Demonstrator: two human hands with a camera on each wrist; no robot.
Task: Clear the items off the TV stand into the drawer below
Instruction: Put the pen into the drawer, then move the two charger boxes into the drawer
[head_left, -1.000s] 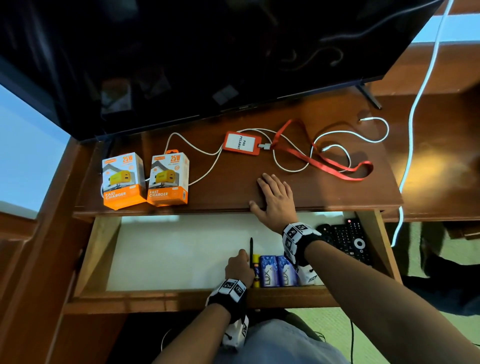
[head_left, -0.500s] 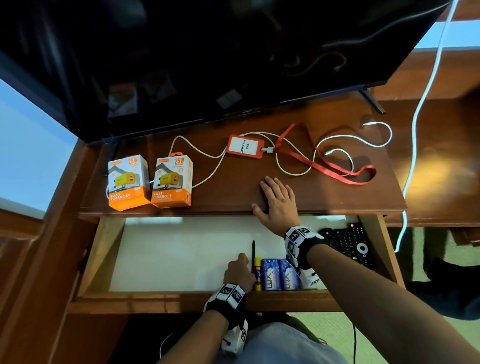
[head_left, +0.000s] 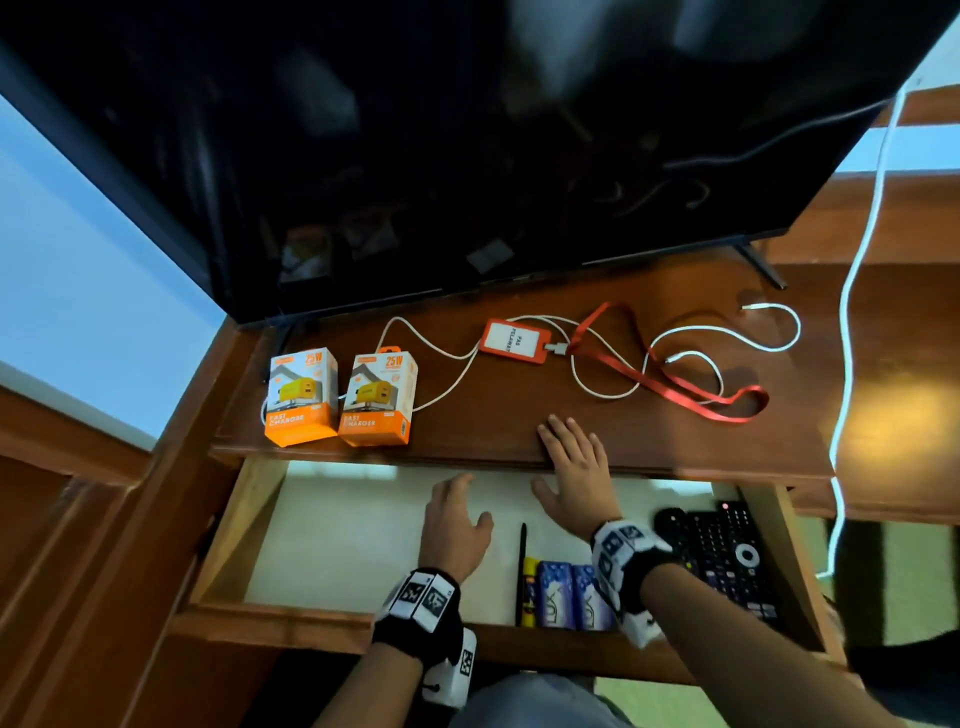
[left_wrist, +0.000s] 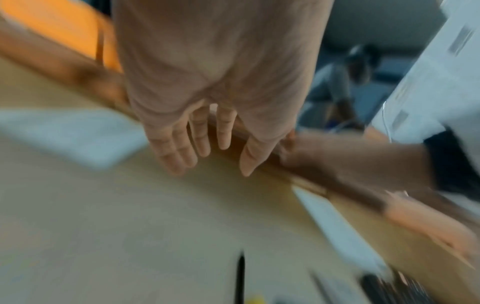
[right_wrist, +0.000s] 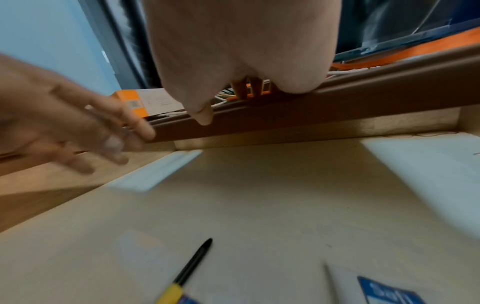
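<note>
The left wrist view is heavily smeared by motion, so little beyond the left hand (left_wrist: 207, 98) with its straight, spread fingers (left_wrist: 200, 133) and the pale drawer floor can be made out there. In the head view the same left hand (head_left: 453, 525) is seen above the open drawer (head_left: 363, 540), holding nothing. The right hand (head_left: 576, 467) is laid flat on the front edge of the TV stand (head_left: 519, 415), fingers extended and gripping nothing; from the right wrist view most of its fingers are hidden behind the palm (right_wrist: 241, 51).

Inside the drawer, a black pen (head_left: 522, 571) with a yellow band, two blue soap boxes (head_left: 569, 597) partly covered by the right wrist, and a black remote control (head_left: 727, 561) are seen toward the right; what is printed on the boxes is only partly legible.

On the stand top, two orange-and-white charger boxes (head_left: 337, 397) are stood side by side at the left, and an orange badge holder (head_left: 517, 340) with a red lanyard (head_left: 675, 384) is laid among loops of white cable (head_left: 727, 338). The television (head_left: 467, 156) is cut off at the top.
</note>
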